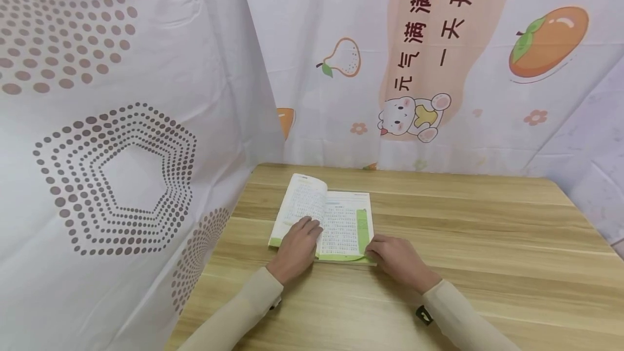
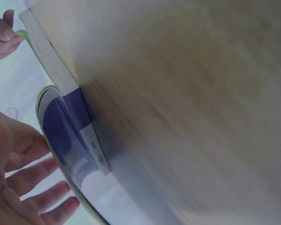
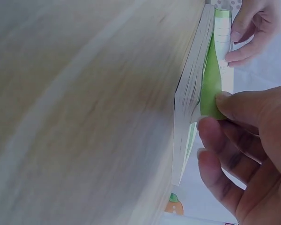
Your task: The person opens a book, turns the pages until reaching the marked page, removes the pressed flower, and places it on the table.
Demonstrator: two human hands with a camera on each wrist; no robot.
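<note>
An open book (image 1: 338, 229) with printed text and green page borders lies on the wooden table. My left hand (image 1: 297, 247) rests on its left-hand pages near the middle fold, fingers lightly bent over the paper. At the lower right corner, my right hand (image 1: 398, 260) pinches a page between thumb and fingers. In the right wrist view the green corner of that page (image 3: 210, 96) curls up from the thick stack of pages beneath. The left wrist view shows the book's purple and white spine (image 2: 82, 112) against the tabletop, with its cover curving up beside it.
The wooden table (image 1: 468, 221) extends to the right of the book and toward me. White curtains with dotted patterns (image 1: 117, 177) and fruit drawings (image 1: 341, 58) hang on the left and behind the table's far edge.
</note>
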